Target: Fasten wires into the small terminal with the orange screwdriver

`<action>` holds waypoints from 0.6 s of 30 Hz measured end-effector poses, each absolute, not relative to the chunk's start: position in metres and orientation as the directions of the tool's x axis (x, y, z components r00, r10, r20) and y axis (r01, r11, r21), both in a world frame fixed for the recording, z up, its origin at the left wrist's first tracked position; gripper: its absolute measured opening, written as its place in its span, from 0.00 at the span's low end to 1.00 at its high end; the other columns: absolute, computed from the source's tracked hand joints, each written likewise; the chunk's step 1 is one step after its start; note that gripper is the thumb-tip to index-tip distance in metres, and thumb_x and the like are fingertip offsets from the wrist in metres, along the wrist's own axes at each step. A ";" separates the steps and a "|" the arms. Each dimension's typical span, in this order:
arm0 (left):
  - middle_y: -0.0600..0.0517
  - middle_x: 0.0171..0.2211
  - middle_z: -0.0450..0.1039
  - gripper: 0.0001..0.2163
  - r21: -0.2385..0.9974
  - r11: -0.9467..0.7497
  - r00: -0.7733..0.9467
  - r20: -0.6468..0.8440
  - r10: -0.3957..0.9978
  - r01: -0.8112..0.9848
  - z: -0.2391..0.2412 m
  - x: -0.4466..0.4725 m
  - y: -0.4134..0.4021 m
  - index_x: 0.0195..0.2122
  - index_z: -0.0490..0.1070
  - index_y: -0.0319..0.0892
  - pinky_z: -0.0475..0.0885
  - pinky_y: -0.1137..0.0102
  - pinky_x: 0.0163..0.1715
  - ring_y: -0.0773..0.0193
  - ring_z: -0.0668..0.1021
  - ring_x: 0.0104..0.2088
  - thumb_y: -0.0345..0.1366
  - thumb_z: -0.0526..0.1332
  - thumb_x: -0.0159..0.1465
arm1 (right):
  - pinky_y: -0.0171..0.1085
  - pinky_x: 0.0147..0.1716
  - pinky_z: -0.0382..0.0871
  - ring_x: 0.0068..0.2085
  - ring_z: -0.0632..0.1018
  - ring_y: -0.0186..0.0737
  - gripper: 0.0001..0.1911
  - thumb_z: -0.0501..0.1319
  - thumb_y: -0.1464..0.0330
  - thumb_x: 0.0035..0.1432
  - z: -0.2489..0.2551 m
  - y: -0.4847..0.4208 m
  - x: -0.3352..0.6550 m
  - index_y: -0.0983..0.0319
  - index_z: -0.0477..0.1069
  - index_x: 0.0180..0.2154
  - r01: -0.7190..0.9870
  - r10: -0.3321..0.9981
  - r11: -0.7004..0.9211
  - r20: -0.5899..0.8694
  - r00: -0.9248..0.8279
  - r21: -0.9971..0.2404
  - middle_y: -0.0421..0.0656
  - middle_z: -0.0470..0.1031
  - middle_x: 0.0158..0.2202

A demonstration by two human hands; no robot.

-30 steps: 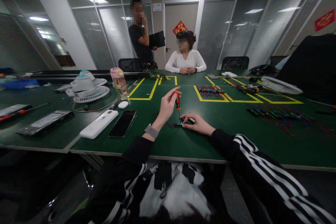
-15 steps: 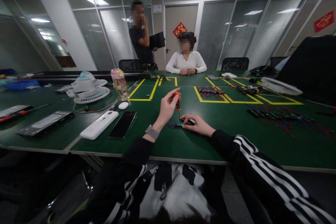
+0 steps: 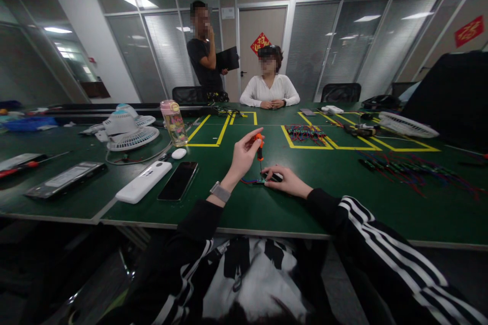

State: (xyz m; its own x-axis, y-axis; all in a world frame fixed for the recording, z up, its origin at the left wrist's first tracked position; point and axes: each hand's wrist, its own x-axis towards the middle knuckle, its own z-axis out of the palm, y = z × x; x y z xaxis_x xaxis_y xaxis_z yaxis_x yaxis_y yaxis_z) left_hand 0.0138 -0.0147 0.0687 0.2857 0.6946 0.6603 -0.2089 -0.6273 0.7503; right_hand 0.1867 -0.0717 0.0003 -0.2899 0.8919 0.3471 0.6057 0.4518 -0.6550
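Note:
An orange and black screwdriver (image 3: 260, 151) stands nearly upright in front of me, its handle held by my left hand (image 3: 244, 155). The tip of its shaft meets a small green circuit board (image 3: 260, 182) on the table, with red and blue wires trailing to the left. My right hand (image 3: 286, 181) lies low beside the shaft, its fingers closed on the board's right end. A dark piece shows under those fingers; I cannot tell whether it belongs to the board.
Left of my hands lie a black phone (image 3: 178, 181), a white power bank (image 3: 144, 182) and a pink-lidded bottle (image 3: 174, 123). Bundles of wired boards (image 3: 419, 170) are at the right, more inside yellow tape (image 3: 308, 135). Two people are across the green table (image 3: 229, 221).
The screwdriver's handle has shifted very slightly to the right in my left hand. My right hand and the board stay in place.

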 end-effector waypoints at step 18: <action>0.50 0.39 0.73 0.11 0.709 -0.698 0.219 0.700 0.679 -0.100 0.069 0.012 -0.019 0.45 0.75 0.43 0.71 0.73 0.37 0.67 0.75 0.36 0.37 0.63 0.62 | 0.62 0.61 0.47 0.52 0.77 0.51 0.10 0.66 0.61 0.51 -0.002 -0.070 0.187 0.60 0.70 0.28 0.597 0.895 0.446 0.350 -0.278 -0.666 0.48 0.78 0.48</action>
State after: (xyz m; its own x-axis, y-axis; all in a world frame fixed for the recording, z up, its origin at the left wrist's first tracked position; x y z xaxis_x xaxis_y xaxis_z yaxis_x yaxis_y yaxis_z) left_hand 0.0124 -0.0189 0.0691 0.2192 0.6793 0.7003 -0.0998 -0.6984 0.7087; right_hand 0.1869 -0.0705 -0.0019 -0.2784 0.8946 0.3496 0.5973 0.4462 -0.6664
